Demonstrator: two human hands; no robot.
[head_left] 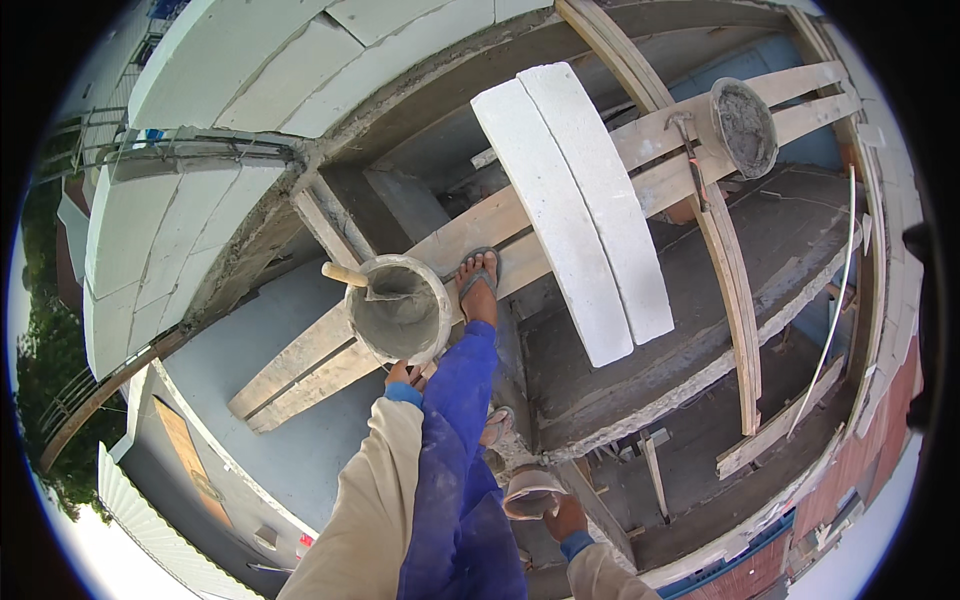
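A round bucket (436, 345) with grey mortar in it stands on the wooden planks, left of centre. Inside it rests a trowel (345, 274), its wooden handle sticking out over the left rim. My left hand (404, 374) grips the near side of this bucket, the fingers partly hidden. Lower down and to the right, my right hand (566, 519) is closed on the rim of a small pale tub (533, 484). The tub is tilted, and whatever it may contain is hard to make out. My sandalled foot (478, 272) is on the planks beside the mortar bucket.
Two white blocks (575, 210) lie across the planks (460, 235). Farther right are a claw hammer (690, 150) and a second mortar bucket (718, 125). Block walls (250, 70) curve around the left and far side. Below the planks, deep openings drop between concrete beams (690, 375).
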